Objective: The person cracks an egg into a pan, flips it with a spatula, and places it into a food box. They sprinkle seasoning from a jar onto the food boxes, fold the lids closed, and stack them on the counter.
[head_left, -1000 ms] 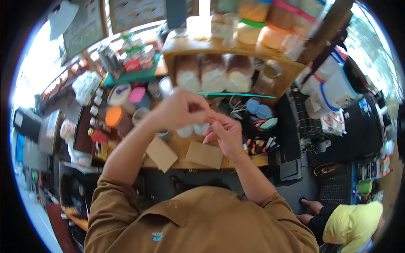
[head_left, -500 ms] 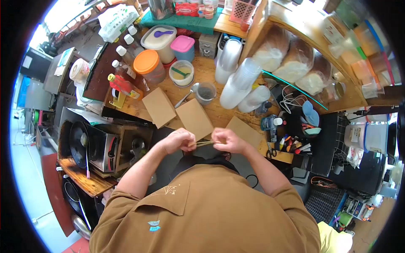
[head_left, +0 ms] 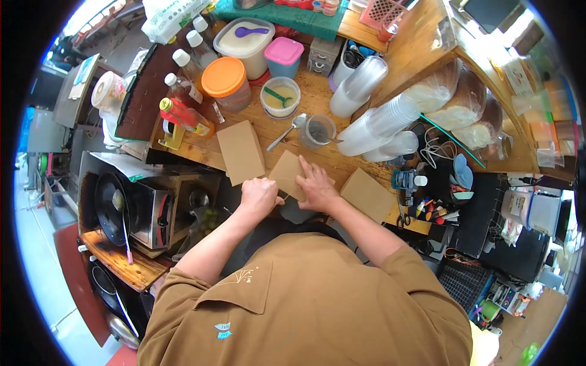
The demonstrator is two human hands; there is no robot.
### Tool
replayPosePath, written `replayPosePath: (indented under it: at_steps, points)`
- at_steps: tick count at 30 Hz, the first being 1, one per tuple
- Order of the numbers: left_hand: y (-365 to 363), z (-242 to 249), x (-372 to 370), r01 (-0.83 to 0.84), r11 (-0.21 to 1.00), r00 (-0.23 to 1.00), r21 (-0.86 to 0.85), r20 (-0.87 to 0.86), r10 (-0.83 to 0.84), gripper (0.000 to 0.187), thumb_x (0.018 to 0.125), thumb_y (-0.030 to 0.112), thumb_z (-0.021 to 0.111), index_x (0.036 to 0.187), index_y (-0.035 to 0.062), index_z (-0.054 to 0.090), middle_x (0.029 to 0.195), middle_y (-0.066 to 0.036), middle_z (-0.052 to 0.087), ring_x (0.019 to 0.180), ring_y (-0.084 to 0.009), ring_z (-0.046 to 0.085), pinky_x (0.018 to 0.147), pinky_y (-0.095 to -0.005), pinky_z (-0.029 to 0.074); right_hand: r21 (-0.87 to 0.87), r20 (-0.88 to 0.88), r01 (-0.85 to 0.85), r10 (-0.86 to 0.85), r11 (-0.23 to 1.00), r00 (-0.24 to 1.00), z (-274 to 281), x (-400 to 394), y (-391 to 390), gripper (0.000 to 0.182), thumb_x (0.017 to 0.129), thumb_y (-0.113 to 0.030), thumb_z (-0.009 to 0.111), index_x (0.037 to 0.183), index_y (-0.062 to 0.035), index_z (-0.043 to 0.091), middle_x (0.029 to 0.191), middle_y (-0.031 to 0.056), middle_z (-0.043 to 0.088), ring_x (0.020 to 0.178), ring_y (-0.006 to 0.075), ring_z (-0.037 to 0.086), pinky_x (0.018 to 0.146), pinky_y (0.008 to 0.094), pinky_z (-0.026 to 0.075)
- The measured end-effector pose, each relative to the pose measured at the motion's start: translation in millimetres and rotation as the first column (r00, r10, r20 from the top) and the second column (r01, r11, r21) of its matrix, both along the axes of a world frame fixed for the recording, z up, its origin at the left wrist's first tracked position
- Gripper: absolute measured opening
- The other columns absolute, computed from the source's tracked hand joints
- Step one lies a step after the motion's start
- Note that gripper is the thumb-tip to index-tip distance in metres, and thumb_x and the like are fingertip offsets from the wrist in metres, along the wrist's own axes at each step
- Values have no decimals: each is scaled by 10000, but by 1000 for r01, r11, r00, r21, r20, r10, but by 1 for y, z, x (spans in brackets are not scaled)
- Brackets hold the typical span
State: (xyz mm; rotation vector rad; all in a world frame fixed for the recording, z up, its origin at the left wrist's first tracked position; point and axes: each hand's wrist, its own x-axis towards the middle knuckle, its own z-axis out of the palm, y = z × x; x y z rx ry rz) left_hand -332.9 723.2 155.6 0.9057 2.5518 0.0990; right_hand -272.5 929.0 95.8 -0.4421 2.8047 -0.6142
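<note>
A brown cardboard box (head_left: 285,171) lies at the front edge of the wooden table, between my hands. My left hand (head_left: 259,198) is closed at its near left corner, pinching a thin tan rubber band that runs along the box toward the other hand. With fingers stretched out, my right hand (head_left: 317,188) lies flat over the right side of the same box. To the left rests a second cardboard box (head_left: 241,149), and on the right a third cardboard box (head_left: 367,195); neither is touched.
Behind the boxes are a spoon (head_left: 287,131), a clear plastic cup (head_left: 317,131) and a tub with a green spoon (head_left: 280,97). Stacked plastic cups (head_left: 375,125) lean at the right. Scissors (head_left: 403,219) hang near the table's right front edge. An orange-lidded jar (head_left: 224,78) stands back left.
Both hands have moved forward from stretching the rubber band in front of the middle box to the box itself. My right hand has opened out flat on it.
</note>
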Motion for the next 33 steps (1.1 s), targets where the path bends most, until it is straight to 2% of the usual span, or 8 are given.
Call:
replayPosePath:
  at_steps: [6,14,17,20,22,26,30,33]
  points:
    - [-16,-11,27,-151,984,987,98,62,146,921,618,480,867,1313,-6,509,895,-159,719,798,-328,713,664,-428,561,-55,91,-385,388,921,917,14,-14,26,649,496,-192,879,1081,-112,610,1558,226,283,1332,405,404,1079,522,348]
    - [-15,-18,18,-279,960,919,-3,291,267,1050,525,523,917,1341,13,496,956,-181,715,916,-358,700,762,-442,562,-174,131,-700,721,693,681,12,-42,40,610,424,-142,863,961,-78,581,1525,132,397,1329,376,416,1087,498,327]
    - [-31,-54,23,-334,940,854,70,445,270,1006,552,491,920,1339,19,506,946,-168,715,930,-334,698,792,-420,558,-188,137,-723,747,664,650,21,-50,38,607,437,-149,859,977,-76,592,1505,115,427,1330,347,430,1085,488,332]
    - [-38,-118,48,-457,874,662,165,719,211,1023,559,443,935,1373,35,468,1070,-139,694,1025,-275,670,890,-385,534,-166,129,-719,738,675,662,18,-51,38,620,454,-179,861,1011,-81,605,1478,103,448,1318,318,452,1069,478,345]
    - [-34,-152,88,-645,585,611,492,792,6,1122,531,381,970,1434,53,391,1163,-108,642,1003,-207,639,829,-370,524,-152,118,-713,729,684,674,17,-51,39,631,458,-201,864,1024,-90,611,1459,99,465,1302,310,466,1052,472,353]
    - [-12,-164,136,-660,377,710,650,703,32,1128,560,360,974,1428,2,350,1300,-124,572,1174,-248,575,997,-388,462,-41,154,-719,715,694,682,20,-53,38,655,469,-267,874,1057,-129,621,1388,92,507,1207,286,514,972,439,379]
    - [17,-179,161,-733,259,662,629,748,56,1105,586,390,958,1435,14,360,1329,-145,554,1220,-272,550,1046,-392,424,-10,145,-705,698,710,701,12,-53,39,672,478,-317,875,1074,-148,614,1353,86,524,1152,278,532,930,437,390]
    - [34,-177,168,-754,184,655,630,740,151,814,626,333,937,1269,16,551,1191,-107,636,1093,-228,623,930,-356,495,-60,84,-655,657,753,749,8,-51,39,628,457,-272,840,1021,-142,597,1350,93,518,1124,290,536,913,426,381]
